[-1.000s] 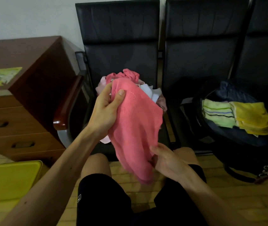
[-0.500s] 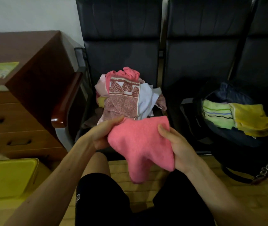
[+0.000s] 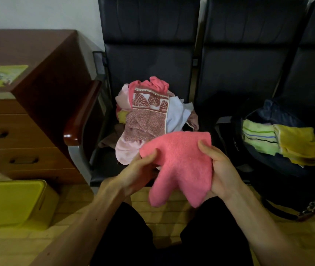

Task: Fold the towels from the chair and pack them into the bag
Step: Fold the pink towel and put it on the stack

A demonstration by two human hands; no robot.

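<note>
Nearest, the knees in black shorts (image 3: 133, 246). Just above them a coral-pink terry towel (image 3: 181, 166) is held up between two hands set apart: the left hand (image 3: 139, 169) pinches its left edge, the right hand (image 3: 220, 169) clasps its right edge, two lower corners hanging loose. Beyond, on the black padded chair (image 3: 149, 64), a heap of unfolded towels (image 3: 149, 116), leaf-patterned one on top. Further right, an open dark fabric bag (image 3: 267, 169) holds a folded green striped towel (image 3: 258, 136) touching a folded yellow towel (image 3: 298, 144).
</note>
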